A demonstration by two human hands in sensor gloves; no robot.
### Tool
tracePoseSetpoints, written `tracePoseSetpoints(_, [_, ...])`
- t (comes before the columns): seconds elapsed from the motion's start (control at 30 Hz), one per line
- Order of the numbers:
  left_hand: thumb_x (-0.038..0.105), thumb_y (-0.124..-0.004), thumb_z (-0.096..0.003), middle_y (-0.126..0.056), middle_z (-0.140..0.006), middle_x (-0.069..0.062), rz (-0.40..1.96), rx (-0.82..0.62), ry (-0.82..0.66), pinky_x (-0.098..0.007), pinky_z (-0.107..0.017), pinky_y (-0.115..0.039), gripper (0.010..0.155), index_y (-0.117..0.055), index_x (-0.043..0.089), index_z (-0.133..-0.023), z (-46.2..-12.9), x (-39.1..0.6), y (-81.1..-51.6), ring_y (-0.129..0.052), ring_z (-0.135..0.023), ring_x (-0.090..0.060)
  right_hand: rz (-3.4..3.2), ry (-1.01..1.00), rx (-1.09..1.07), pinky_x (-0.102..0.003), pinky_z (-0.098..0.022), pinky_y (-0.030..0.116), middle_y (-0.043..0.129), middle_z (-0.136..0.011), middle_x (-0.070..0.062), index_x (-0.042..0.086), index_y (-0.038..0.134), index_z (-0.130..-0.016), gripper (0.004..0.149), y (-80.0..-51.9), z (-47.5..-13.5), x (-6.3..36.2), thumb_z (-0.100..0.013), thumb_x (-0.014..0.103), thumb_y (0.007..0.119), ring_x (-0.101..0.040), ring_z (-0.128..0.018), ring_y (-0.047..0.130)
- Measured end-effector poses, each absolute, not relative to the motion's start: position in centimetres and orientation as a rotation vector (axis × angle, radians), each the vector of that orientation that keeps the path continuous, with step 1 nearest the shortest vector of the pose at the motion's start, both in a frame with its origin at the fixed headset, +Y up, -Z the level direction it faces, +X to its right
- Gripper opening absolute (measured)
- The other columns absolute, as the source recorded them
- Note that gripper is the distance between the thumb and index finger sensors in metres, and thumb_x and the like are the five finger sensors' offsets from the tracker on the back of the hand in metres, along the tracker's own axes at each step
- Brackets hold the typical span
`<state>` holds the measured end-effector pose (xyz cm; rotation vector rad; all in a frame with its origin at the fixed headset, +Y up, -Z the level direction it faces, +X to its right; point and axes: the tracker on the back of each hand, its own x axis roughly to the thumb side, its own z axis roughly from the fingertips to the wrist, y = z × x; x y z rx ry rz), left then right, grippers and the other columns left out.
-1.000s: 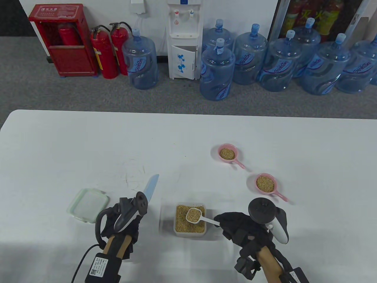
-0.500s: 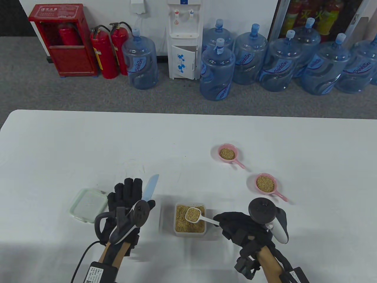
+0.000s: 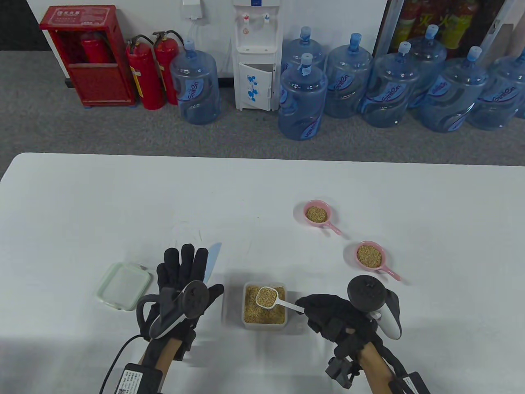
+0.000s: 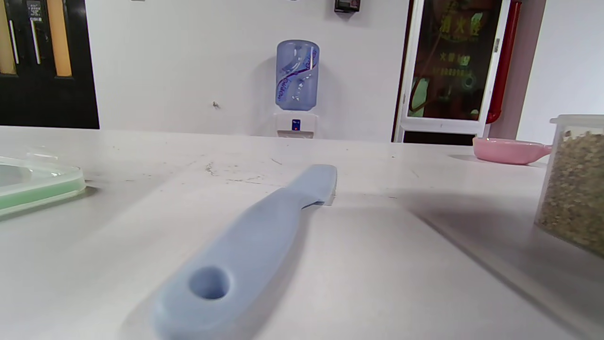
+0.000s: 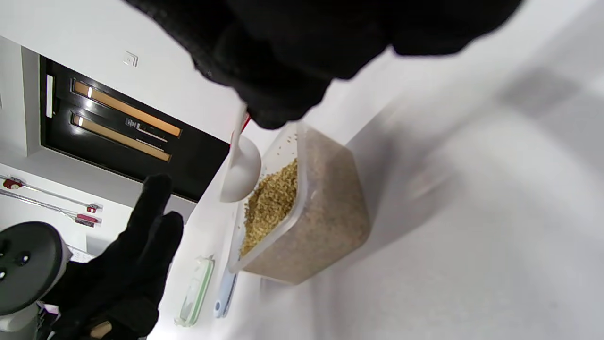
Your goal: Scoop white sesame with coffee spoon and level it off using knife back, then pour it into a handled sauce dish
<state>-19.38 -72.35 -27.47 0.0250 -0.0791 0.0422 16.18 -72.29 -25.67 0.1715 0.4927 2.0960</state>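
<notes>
A heaped coffee spoon point(image 3: 267, 296) is held by its handle in the right hand point(image 3: 332, 318) above the sesame container point(image 3: 264, 305). The knife point(image 4: 245, 250) is left flat on the table beneath the spread, empty left hand point(image 3: 182, 273). Sesame could be spilled if the spoon is tilted while the knife is fetched.

The left hand point(image 3: 184, 275) hovers flat, fingers straight and spread, palm down. The right hand point(image 3: 328, 314) is curled, its grip pinching the coffee spoon point(image 3: 270, 298) handle.
</notes>
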Motion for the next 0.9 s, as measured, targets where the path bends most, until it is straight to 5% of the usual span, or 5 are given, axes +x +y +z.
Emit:
tracePoseSetpoints(0.5, [0.069,-0.052,-0.0477,-0.020,-0.126,-0.008,0.061,-0.004,-0.066,-0.061,-0.083,-0.036,0.087,-0.025,0.030,-0.120,-27.6,-19.8,-72.1,-0.020,-0.115,-0.047,1.957,0.321,0.000,-0.034,-0.025,0.084,0.096,-0.057,-0.005,0.007,0.082,-0.098,0.044,-70.7,-27.7,19.0,-0.061,0.027,0.069,-0.007,-0.028,0.089])
tracePoseSetpoints(0.9, [0.069,-0.052,-0.0478,-0.020,-0.127,-0.008,0.071,-0.020,-0.085,-0.062,-0.083,-0.036,0.087,-0.025,0.029,-0.120,-27.8,-19.9,-72.1,-0.019,-0.114,-0.049,2.034,0.118,-0.297,-0.035,-0.032,0.086,0.096,-0.069,-0.006,0.010,0.078,-0.103,0.044,-69.1,-35.2,20.3,-0.062,0.026,0.069,-0.009,-0.036,0.093])
